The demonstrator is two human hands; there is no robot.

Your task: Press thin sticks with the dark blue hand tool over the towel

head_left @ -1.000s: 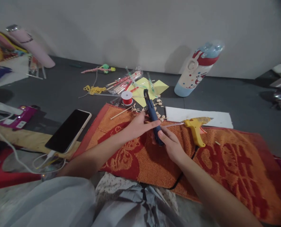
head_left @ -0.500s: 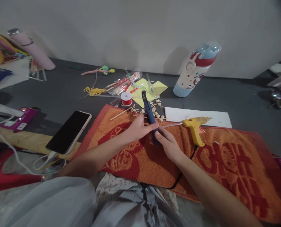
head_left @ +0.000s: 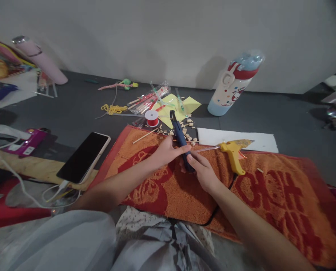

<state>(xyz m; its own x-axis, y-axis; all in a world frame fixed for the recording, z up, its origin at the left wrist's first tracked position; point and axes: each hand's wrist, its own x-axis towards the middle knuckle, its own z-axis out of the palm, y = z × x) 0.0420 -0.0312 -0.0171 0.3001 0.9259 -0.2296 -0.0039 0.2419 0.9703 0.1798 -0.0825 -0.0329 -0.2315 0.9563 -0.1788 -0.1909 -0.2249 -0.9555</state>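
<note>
Both of my hands meet over the orange and red towel (head_left: 196, 203), around a long dark blue hand tool (head_left: 179, 132). The tool has a dark, hooked-looking far end and points away from me; its exact kind is unclear. My left hand (head_left: 169, 149) grips it from the left, thumb laid across its body. Around its near end closes my right hand (head_left: 203, 169), with the thumb on top. Some fingers are hidden behind the tool. Small cut wooden pieces (head_left: 189, 130) lie scattered just beyond it. To the right, a yellow glue gun (head_left: 233, 154) rests on the towel.
A spool of red ribbon (head_left: 151, 118), yellow paper (head_left: 192, 105) and wrapped sticks (head_left: 148, 99) lie behind the towel. A white strip (head_left: 258, 140) is beyond the glue gun. A patterned bottle (head_left: 228, 88) stands at the back right. At left are a phone (head_left: 83, 158) and cable.
The tool's near end has shifted very slightly to the right, with both hands still around it. The whole view has moved a little; the other things stay in place.
</note>
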